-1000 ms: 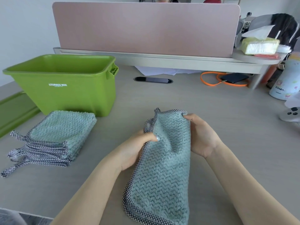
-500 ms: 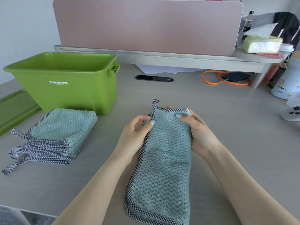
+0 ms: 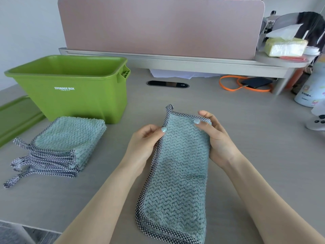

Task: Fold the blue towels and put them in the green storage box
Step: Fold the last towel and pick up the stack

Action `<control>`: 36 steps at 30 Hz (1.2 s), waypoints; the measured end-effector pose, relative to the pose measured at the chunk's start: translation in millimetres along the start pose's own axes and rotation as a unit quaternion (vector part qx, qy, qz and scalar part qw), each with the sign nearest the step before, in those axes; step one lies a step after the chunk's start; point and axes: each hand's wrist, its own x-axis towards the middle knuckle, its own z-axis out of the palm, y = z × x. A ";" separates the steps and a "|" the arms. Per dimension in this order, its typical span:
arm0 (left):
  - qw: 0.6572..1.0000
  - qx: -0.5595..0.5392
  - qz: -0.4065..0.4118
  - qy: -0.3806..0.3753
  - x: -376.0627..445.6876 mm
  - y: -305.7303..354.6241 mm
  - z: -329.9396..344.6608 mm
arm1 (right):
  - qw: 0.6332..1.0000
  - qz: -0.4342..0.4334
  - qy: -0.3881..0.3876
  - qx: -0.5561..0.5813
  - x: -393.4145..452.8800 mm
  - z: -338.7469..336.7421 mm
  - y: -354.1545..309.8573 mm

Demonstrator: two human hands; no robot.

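Blue towel (image 3: 177, 173), folded lengthwise on surface (image 3: 263, 138): left hand (image 3: 146, 143) pinching its left edge, right hand (image 3: 216, 138) pinching its far right corner; green box (image 3: 73, 95) nearby.

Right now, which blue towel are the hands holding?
The long towel in the middle, pinched at its far corners by left hand and right hand; the others lie stacked beside the green box.

A long, folded blue-green waffle-textured towel with black-and-white checked trim (image 3: 177, 175) lies lengthwise on the pale wood-grain counter (image 3: 255, 155), its far end pinched at the left edge by the left hand (image 3: 146, 143) and at the right corner by the right hand (image 3: 216, 138). To the left a stack of folded matching towels (image 3: 65, 143) sits just in front of the open green plastic storage box (image 3: 75, 95), with a flat green lid (image 3: 15, 118) beside it.
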 end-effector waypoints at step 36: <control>0.979 -0.188 -0.082 0.003 13.4 34.6 4.1 | 0.993 0.087 -0.058 -0.051 6.3 7.8 -6.8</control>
